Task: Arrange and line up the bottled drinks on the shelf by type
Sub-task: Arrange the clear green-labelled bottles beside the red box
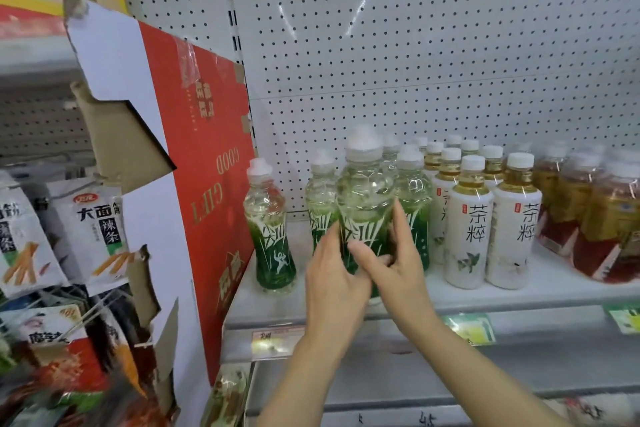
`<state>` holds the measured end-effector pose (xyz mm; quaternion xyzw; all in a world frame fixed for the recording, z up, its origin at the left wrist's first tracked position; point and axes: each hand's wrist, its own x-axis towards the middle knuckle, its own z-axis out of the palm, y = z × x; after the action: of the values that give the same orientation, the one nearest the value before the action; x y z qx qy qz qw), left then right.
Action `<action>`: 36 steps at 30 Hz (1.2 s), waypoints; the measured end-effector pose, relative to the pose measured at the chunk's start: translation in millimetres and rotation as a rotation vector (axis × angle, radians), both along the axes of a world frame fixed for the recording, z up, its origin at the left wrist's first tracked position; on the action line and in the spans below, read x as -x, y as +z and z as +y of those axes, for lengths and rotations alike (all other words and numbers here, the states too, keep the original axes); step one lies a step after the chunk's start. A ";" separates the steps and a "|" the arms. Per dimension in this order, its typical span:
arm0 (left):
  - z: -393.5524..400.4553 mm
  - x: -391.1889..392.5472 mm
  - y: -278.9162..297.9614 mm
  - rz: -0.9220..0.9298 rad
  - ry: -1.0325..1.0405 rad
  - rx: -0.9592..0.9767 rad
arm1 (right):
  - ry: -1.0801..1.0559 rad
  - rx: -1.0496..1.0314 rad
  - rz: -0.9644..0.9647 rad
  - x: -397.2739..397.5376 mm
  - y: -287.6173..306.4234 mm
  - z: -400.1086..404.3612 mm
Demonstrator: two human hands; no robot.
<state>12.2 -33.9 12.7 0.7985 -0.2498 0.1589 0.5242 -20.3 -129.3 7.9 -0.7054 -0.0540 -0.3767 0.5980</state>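
A clear bottle with a green label stands at the front of the white shelf. My left hand grips its left side and my right hand grips its right side and front. Two more green-label bottles stand just behind it, partly hidden. One green-label bottle stands alone to the left. Several white-label tea bottles stand in rows to the right. Amber drinks with red labels fill the far right.
A red and white cardboard display box stands against the shelf's left end. Snack packets hang further left. White pegboard backs the shelf. Price tags sit on the shelf's front edge.
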 end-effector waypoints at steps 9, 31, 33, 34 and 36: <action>20.8 -41.6 -26.5 0.157 0.074 0.104 | 0.094 -0.336 -0.054 33.8 -16.2 -34.7; -61.5 -134.4 -26.7 0.253 0.308 -0.151 | 0.030 -0.257 0.086 38.2 -41.5 -38.9; -48.2 -110.2 -32.6 0.141 0.318 -0.087 | 0.051 -0.263 0.090 35.9 -45.2 -37.9; -37.3 -91.5 -37.4 0.041 0.350 0.002 | 0.068 -0.274 0.103 34.9 -45.9 -36.5; -11.7 -60.9 -46.6 -0.139 0.491 0.223 | 0.097 -0.304 0.136 32.0 -46.1 -33.4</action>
<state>73.0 -45.6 -34.0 0.7596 -0.0650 0.3623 0.5362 -52.3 -162.7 -38.2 -0.6271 0.0101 -0.3027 0.7177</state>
